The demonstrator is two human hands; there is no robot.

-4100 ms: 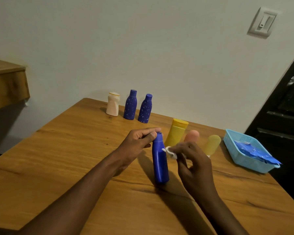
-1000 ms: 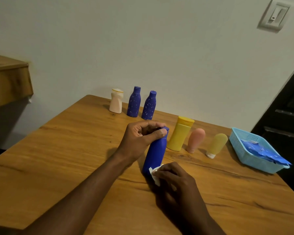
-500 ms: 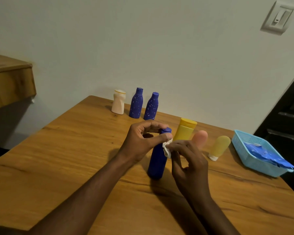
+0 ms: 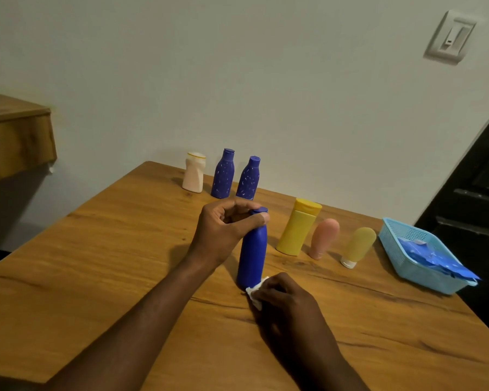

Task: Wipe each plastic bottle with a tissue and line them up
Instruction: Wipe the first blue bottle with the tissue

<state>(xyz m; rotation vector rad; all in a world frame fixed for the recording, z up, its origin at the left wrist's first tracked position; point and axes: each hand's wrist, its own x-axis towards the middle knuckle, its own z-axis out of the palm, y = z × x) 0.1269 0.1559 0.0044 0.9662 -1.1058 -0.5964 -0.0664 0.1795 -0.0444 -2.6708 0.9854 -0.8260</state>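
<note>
A plain blue bottle (image 4: 253, 253) stands a little tilted on the wooden table (image 4: 102, 266). My left hand (image 4: 223, 230) pinches its cap from the left. My right hand (image 4: 283, 299) holds a crumpled white tissue (image 4: 255, 292) against the bottle's base. Along the far edge stand a cream bottle (image 4: 194, 176) and two speckled blue bottles (image 4: 223, 174) (image 4: 248, 178). To the right of the held bottle stand a yellow bottle (image 4: 298, 226), a pink tube (image 4: 323, 237) and a mustard tube (image 4: 358, 246).
A light blue basket (image 4: 398, 235) with blue packets inside sits at the table's right edge. A wooden shelf (image 4: 14, 136) juts out at the left. A dark door (image 4: 474, 204) stands behind the basket, and a wall switch (image 4: 450, 38) is high on the right.
My right hand has slid the tissue from the bottle's neck down to its base. My left hand keeps its hold on the cap.
</note>
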